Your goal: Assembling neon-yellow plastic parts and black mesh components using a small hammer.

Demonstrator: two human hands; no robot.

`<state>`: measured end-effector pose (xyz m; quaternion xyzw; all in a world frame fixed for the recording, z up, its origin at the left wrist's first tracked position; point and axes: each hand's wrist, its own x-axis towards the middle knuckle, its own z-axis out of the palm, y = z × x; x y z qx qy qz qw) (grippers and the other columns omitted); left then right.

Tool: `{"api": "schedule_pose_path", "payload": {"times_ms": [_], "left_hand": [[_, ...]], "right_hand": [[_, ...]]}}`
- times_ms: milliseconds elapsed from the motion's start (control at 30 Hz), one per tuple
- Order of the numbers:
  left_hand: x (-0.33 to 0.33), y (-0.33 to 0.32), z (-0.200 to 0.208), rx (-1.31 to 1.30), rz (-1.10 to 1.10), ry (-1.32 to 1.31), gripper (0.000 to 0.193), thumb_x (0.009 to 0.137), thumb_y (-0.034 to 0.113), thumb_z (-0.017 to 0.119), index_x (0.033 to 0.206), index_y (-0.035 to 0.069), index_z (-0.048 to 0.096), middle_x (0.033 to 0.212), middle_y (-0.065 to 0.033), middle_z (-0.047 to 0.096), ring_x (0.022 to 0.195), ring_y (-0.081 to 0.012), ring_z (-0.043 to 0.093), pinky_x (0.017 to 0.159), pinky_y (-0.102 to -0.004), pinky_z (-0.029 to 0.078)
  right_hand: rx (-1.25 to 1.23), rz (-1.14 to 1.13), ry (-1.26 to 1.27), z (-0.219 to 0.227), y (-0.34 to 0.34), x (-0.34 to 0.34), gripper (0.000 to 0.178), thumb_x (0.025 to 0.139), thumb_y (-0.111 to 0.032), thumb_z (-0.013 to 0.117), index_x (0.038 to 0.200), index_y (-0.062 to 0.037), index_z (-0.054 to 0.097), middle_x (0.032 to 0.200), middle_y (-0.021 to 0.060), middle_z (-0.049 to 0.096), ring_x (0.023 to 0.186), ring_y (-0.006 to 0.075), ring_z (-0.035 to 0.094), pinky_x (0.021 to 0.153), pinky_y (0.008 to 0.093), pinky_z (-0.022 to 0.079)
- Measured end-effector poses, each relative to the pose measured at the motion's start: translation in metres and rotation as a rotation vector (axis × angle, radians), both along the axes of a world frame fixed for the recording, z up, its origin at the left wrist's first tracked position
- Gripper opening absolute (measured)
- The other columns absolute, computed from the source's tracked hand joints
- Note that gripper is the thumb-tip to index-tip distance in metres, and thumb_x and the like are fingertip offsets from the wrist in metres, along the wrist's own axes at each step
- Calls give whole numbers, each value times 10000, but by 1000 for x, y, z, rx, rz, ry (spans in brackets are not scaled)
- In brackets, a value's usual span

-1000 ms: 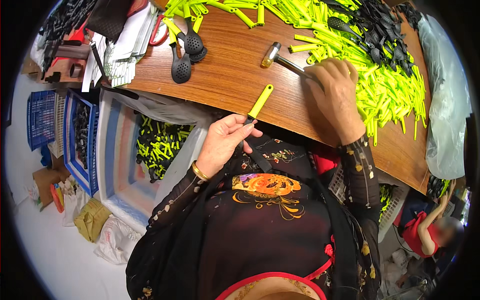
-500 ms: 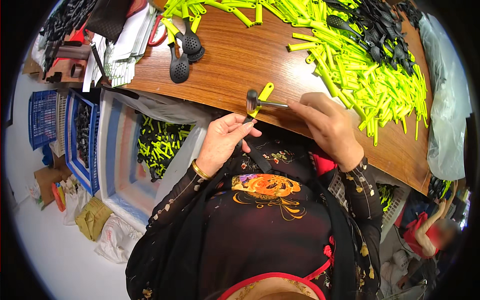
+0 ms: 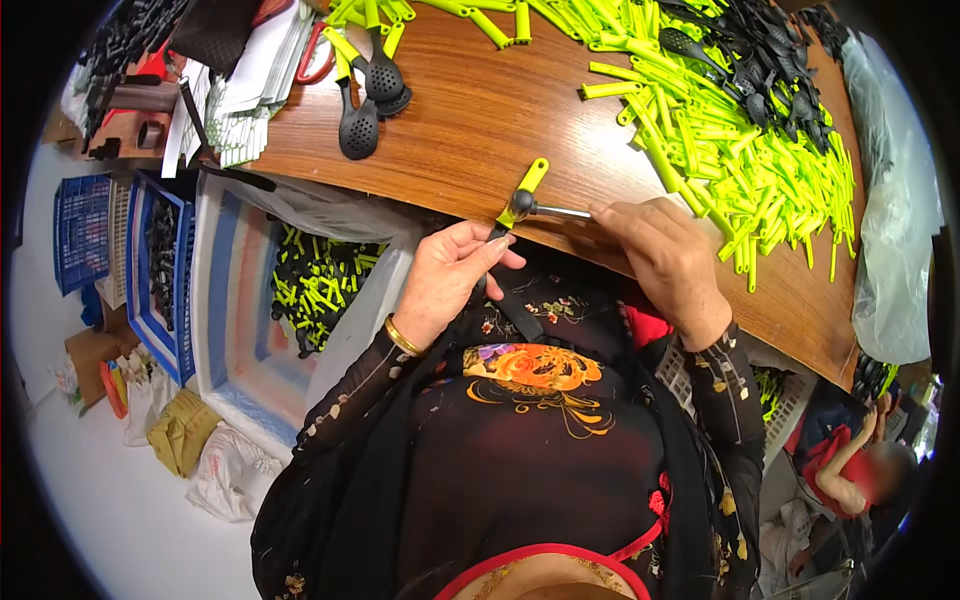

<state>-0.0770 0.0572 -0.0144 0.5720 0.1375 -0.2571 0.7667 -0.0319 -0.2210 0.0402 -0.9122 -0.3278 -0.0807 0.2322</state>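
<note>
At the table's near edge, my left hand (image 3: pixel 440 275) pinches the black stem of a kitchen utensil between thumb and fingers. Its lime-green handle (image 3: pixel 537 178) points away from me onto the wood. The black lower part (image 3: pixel 520 318) hangs below my fingers, and its kind cannot be made out. My right hand (image 3: pixel 665 265) is closed round a small hammer (image 3: pixel 522 204) with a thin metal shaft. The hammer's dark round head is over the green handle, appearing to touch it near where it joins the black stem.
Loose lime-green handles (image 3: pixel 770 190) and black utensil heads (image 3: pixel 765 60) heap on the right of the table (image 3: pixel 450 130). Perforated black spoons (image 3: pixel 358 130) lie at the back left beside papers (image 3: pixel 255 70). A lined bin (image 3: pixel 235 290) holds utensils. Another person (image 3: pixel 845 470) sits at lower right.
The hammer's head has turned and shifted slightly right and down over the green handle. My right hand has lowered a little; my left hand keeps its hold on the utensil.
</note>
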Motion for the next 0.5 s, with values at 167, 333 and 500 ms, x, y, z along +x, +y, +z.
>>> {"api": "schedule_pose_path", "payload": {"times_ms": [167, 333, 500], "left_hand": [[-2, 1, -1, -25, 2, -9, 177, 1049, 126, 651, 1126, -29, 687, 1006, -115, 747, 903, -151, 733, 602, -252, 569], [-3, 0, 1, -30, 32, 19, 170, 1048, 134, 654, 1110, -21, 686, 995, -125, 752, 881, -150, 734, 602, -251, 569], [-1, 0, 2, -21, 3, 26, 156, 1050, 140, 654, 1089, -10, 675, 961, -141, 764, 821, -147, 730, 637, -258, 572]], "right_hand": [[201, -49, -97, 2, 5, 2, 284, 831, 38, 729, 1094, -61, 777, 979, 79, 771, 823, 257, 708, 727, 347, 567], [246, -126, -101, -7, -4, 11, 260, 870, 33, 746, 1097, -86, 787, 1001, 95, 779, 835, 248, 720, 736, 335, 570], [114, -157, 15, -14, -11, 9, 251, 893, 19, 745, 1129, -62, 775, 1019, 119, 779, 902, 267, 736, 800, 339, 577]]}}
